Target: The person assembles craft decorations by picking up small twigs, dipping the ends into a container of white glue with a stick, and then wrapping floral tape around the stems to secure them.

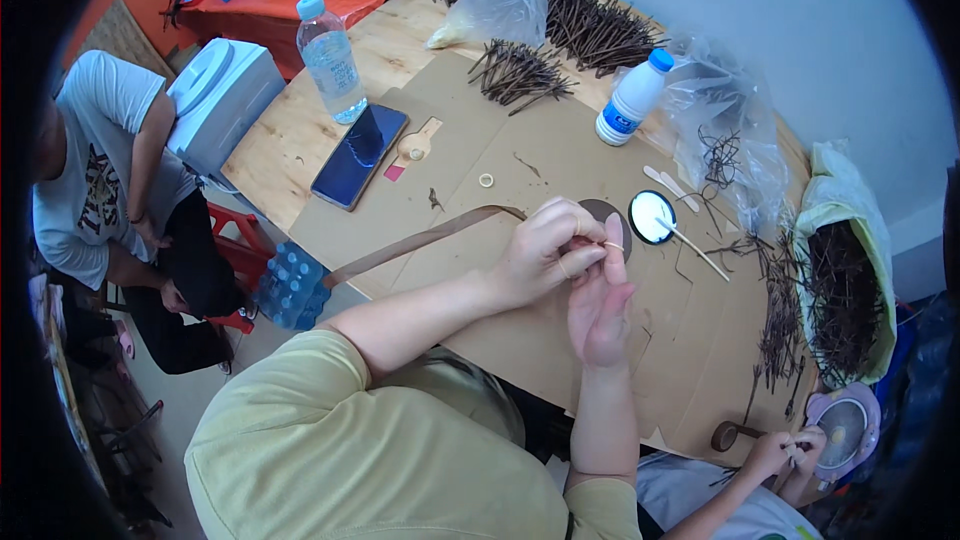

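My left hand (552,248) is closed in a pinch at the raised finger of my right hand, where a thin pale ring (615,246), like a rolled finger cot, circles the finger. Pale bands also show on two fingers of the left hand. My right hand (602,312) is upright with its thumb apart. A brown tape strip (430,238) runs across the cardboard to behind my left hand. Partly hidden behind my hands is a round brown disc (622,225). Another small pale ring (486,180) lies on the cardboard (470,270).
A phone (360,157), a water bottle (332,60) and a white bottle (635,100) stand or lie beyond my hands. Dark twigs (590,25) are heaped behind them. At right are a round white pad (652,217), a twig-filled sack (850,290) and another person's hands (785,455).
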A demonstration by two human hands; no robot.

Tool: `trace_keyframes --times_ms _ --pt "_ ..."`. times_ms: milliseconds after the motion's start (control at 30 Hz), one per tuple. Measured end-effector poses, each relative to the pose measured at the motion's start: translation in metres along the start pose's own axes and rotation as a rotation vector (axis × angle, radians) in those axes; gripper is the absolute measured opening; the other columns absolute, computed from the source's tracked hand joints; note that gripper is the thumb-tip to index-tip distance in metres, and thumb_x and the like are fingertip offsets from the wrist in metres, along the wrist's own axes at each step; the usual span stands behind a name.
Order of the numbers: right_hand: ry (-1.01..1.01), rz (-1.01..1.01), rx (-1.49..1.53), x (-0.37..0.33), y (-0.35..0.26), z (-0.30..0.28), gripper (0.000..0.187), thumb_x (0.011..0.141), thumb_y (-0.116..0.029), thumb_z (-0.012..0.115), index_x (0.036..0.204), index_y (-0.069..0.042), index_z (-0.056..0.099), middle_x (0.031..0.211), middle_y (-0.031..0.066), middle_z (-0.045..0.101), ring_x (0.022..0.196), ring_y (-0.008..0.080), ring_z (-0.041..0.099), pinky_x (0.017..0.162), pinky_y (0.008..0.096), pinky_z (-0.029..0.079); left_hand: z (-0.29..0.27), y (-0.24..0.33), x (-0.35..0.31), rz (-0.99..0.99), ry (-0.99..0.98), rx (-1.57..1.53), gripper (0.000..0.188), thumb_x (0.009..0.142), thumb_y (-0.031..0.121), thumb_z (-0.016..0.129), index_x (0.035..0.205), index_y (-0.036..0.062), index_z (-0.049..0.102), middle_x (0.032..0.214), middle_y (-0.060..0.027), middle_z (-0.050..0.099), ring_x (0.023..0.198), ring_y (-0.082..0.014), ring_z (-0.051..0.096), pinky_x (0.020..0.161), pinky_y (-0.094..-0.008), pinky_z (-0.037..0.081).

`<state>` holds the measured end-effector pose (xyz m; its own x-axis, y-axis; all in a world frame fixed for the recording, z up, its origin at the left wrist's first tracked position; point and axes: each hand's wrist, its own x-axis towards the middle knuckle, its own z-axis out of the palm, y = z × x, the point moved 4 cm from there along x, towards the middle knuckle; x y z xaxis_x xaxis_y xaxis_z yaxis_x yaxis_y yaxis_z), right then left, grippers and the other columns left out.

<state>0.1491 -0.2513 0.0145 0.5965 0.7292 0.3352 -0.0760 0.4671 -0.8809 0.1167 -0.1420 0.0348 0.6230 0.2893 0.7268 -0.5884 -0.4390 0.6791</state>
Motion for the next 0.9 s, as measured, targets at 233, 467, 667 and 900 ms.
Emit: trace_keyframes --times_ms 233,467,667,900 --pt "0.019 -0.029 -0.063 -0.001 -0.001 0.003 0.081 0.091 -0.055 0.027 0.140 0.003 0.002 0.145 0.0118 0.013 0.132 0.0222 0.018 0.106 0.0373 0.017 -0.001 0.006 0.007 0.072 -0.216 0.029 0.008 0.079 0.006 0.060 0.084 0.0036 0.054 0.083 -0.0055 0.055 0.080 -0.0226 0.052 0.073 -0.0332 0.041" --pt "0.024 -0.023 -0.011 -0.001 -0.005 0.003 0.080 0.090 -0.057 0.027 0.141 0.001 0.002 0.145 0.0124 0.012 0.134 0.0221 0.013 0.108 0.0385 0.012 0.009 0.007 -0.008 -0.060 -0.262 -0.186 0.010 0.082 0.011 0.060 0.086 0.0068 0.053 0.081 -0.0044 0.048 0.075 -0.0179 0.047 0.067 -0.0302 0.040" --pt "0.055 -0.089 -0.275 0.001 -0.004 0.007 0.075 0.092 -0.055 0.020 0.141 0.000 0.008 0.145 0.0130 0.014 0.133 0.0252 0.019 0.107 0.0373 0.018 0.019 -0.011 -0.014 -0.801 0.023 -0.894 0.014 0.087 0.015 0.058 0.096 0.0047 0.054 0.087 0.0009 0.056 0.078 -0.0055 0.053 0.070 -0.0212 0.043" --pt "0.168 -0.069 -0.514 -0.004 -0.003 -0.002 0.081 0.088 -0.062 0.024 0.140 0.000 0.016 0.143 0.0139 0.018 0.128 0.0229 0.025 0.102 0.0343 0.024 0.035 -0.002 -0.035 -0.855 -0.131 -0.892 0.018 0.083 0.011 0.064 0.099 0.0044 0.059 0.089 0.0029 0.057 0.082 -0.0031 0.053 0.076 -0.0208 0.044"
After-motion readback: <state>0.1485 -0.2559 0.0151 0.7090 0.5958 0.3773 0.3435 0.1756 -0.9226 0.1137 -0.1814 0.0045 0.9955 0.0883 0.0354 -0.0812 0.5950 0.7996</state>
